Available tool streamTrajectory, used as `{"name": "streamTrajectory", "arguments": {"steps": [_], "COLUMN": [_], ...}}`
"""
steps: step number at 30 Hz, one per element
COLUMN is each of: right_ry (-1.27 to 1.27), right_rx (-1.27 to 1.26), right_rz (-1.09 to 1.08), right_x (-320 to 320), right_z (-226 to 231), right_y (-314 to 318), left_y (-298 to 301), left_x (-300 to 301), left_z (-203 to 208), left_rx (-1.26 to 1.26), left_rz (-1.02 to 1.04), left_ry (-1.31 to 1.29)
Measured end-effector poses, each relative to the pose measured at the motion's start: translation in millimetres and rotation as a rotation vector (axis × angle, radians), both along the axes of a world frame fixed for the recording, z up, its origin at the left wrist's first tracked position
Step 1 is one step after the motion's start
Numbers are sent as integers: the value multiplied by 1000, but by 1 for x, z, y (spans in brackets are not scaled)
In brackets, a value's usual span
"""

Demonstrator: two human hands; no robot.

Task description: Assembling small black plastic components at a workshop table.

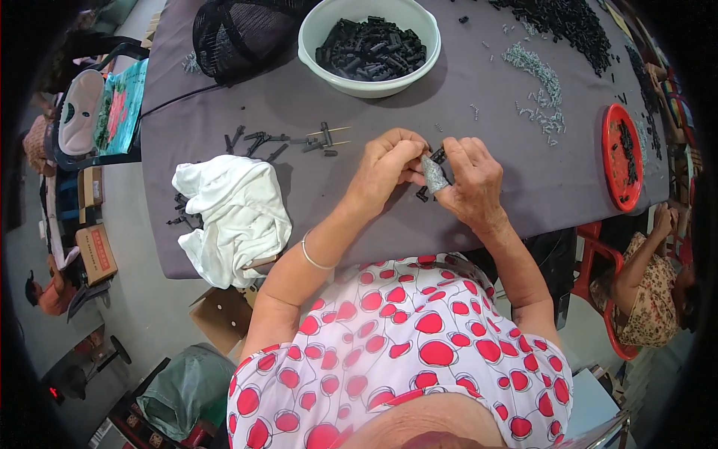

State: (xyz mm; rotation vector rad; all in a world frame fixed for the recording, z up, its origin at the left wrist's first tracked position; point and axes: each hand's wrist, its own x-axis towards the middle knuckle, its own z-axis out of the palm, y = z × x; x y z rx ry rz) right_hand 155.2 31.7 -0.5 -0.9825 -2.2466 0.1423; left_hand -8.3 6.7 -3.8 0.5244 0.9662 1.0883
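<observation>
My left hand (pixel 390 159) is closed in a pinch above the near middle of the table. What its fingertips hold is too small to make out. Right beside it, my right hand (pixel 473 179) grips a small black plastic part (pixel 439 156). A grey wrap (pixel 434 176) covers my right thumb. Under the hands lies another black part (pixel 422 194), partly hidden. To the left are several loose black parts (pixel 258 141) and two thin wooden sticks (pixel 338 129), with black pieces around them. A crumpled white cloth (pixel 238 217) rests near my left forearm.
A white bowl (pixel 307 56) full of black parts stands at the far middle, beside a black mesh item (pixel 247 37). Small metal springs (pixel 542 82) and a black heap (pixel 568 30) spread far right. A red tray (pixel 612 150) sits at the right edge, near another person (pixel 647 292).
</observation>
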Motion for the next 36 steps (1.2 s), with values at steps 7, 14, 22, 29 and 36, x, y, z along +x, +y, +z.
{"name": "streamTrajectory", "arguments": {"steps": [7,14,22,29,36], "right_ry": [48,87,96,109,294], "right_rx": [57,68,101,-84,-371], "right_rz": [24,55,80,165,-47], "right_x": [4,5,2,9,54], "right_z": [-14,-17,-13,6,7], "right_y": [7,8,7,9,32], "left_y": [-1,-1,-1,-2,-1], "left_x": [2,2,2,3,5], "left_z": [-4,-1,6,-2,4], "left_rx": [13,-4,42,148,70], "left_rz": [-27,-43,-59,-136,-141], "left_ry": [29,57,46,83,99]}}
